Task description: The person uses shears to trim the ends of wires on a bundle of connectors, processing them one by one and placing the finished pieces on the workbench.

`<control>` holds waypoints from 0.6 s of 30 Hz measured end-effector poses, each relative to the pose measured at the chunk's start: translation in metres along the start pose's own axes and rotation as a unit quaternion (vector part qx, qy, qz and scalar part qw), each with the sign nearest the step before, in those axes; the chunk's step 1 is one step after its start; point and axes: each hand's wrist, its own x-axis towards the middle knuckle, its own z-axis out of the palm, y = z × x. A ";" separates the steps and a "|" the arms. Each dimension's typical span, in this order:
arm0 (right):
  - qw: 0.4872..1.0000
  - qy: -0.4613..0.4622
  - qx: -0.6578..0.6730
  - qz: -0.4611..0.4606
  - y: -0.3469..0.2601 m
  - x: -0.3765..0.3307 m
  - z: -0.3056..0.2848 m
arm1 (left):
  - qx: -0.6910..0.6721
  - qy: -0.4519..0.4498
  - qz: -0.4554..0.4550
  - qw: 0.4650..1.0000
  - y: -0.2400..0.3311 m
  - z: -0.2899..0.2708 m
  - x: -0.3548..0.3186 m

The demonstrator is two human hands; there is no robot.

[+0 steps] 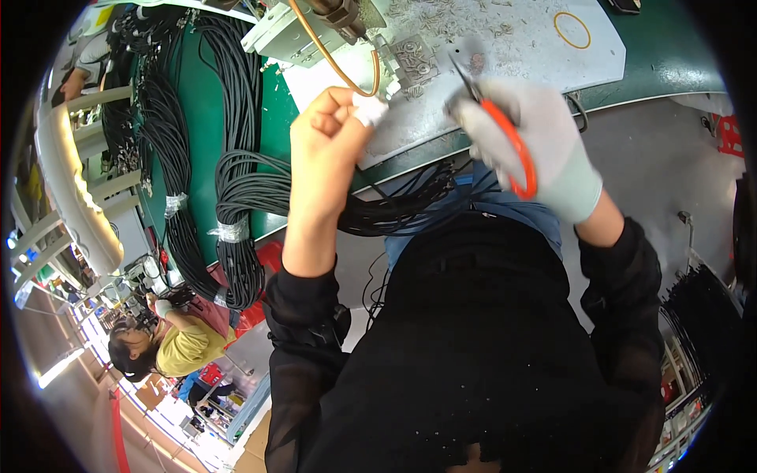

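My left hand (323,154) is bare except for white covering on a fingertip. Its fingers are curled into a pinch beside the machine head, and what they hold, if anything, is too small to make out. Close above it curves a thin orange-brown tube (315,43). My right hand (544,134), in a pale glove and blurred by motion, grips red-handled scissors (512,146). Their dark tip points up and left over the grey-white work plate (544,59). Between the hands and the machine sits a small metal die block (412,61).
Thick bundles of black cable (229,87) lie on the green table (272,118) at left, and more cable (402,201) rests across my lap. Small metal scraps and a yellow rubber band (572,30) are on the plate. A person in yellow (189,347) sits at lower left.
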 end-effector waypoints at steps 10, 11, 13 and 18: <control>0.995 -0.083 0.048 -0.030 -0.013 0.082 -0.007 | 0.037 -0.083 -0.012 0.996 0.019 -0.008 0.056; 0.994 -0.093 0.044 -0.032 -0.013 0.084 -0.008 | 0.073 -0.080 -0.002 0.994 0.026 -0.004 0.054; 0.992 -0.115 0.035 -0.037 -0.014 0.088 -0.011 | 0.109 -0.075 0.004 0.991 0.031 -0.001 0.053; 0.986 -0.165 0.032 0.002 -0.013 0.098 -0.019 | 0.144 -0.043 0.058 0.987 0.026 -0.005 0.057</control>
